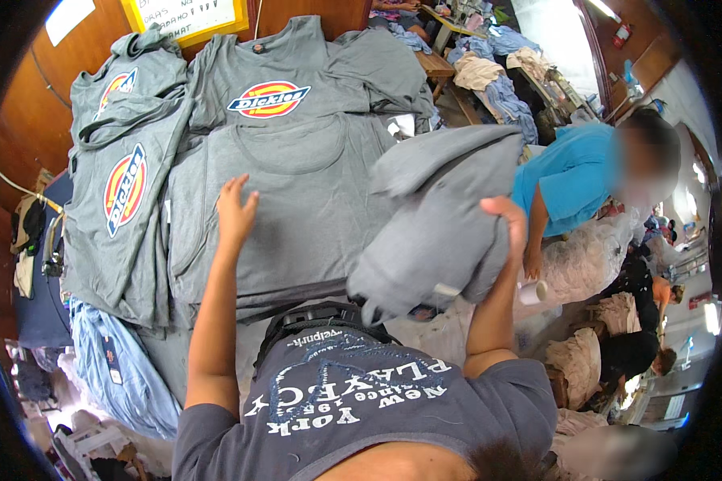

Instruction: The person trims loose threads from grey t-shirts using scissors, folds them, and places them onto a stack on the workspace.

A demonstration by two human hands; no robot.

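My left hand lies flat, fingers spread and holding nothing, on the top grey shirt of the stack on the tabletop. My right hand is curled tight around a bundle of grey shirts, raised clear of the stack and to its right, the cloth sagging below my grip. A small white tag or roll shows just under that wrist; I cannot tell which it is.

As I judge it, this step goes best if my flat palm presses the top shirt smooth while the bundle is lowered squarely, so edges line up and nothing drags the layer beneath out of true. The grip on the bundle looks one-sided; a fold could slip loose from the lower end, so it wants support from beneath.

Beyond my left hand, a shirt with a red-and-yellow chest badge lies face up at the far edge of the stack. Left of it, more badge shirts overlap and hang over the tabletop's side, above a heap of pale blue cloth. To the right, a person in a blue top leans over white fabric, one arm down on it. Farther back, heaped blue and cream garments cover other benches, and a yellow-framed board hangs on the wood wall.
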